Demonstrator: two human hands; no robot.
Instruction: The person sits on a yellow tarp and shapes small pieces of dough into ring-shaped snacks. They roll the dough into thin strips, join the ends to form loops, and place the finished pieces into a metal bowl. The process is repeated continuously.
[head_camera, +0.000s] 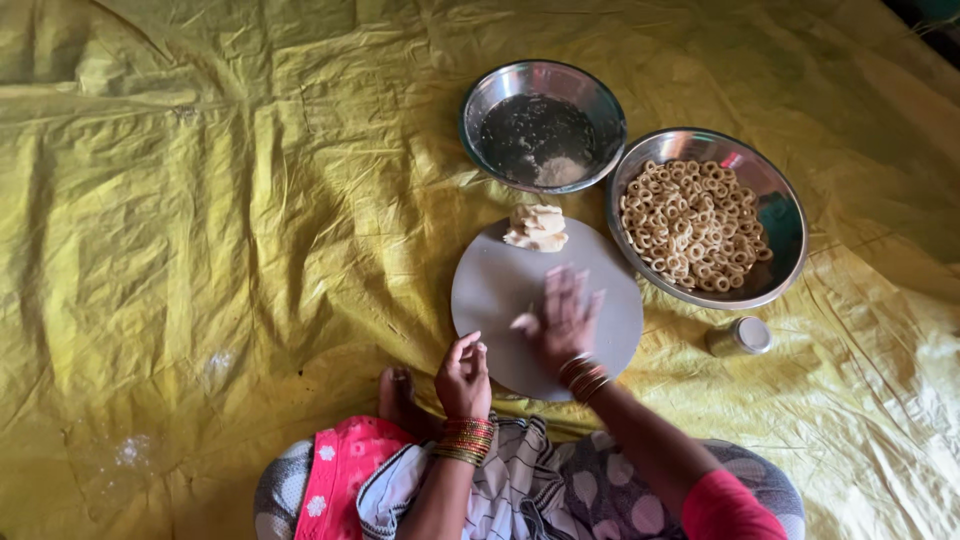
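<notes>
I see my right hand (563, 318) spread flat, fingers open, on the round grey board (490, 290), blurred and gripping nothing. The dough lump (537, 227) lies straight ahead of it at the board's far edge, nearer this hand. My left hand (462, 375) hovers beside the near edge, fingers loosely curled; whether it pinches anything I cannot tell.

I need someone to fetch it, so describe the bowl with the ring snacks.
On the yellow sheet, right of the round grey board, sit two steel bowls. The right bowl is larger and holds pale dough rings; the other bowl holds dark residue.
</notes>
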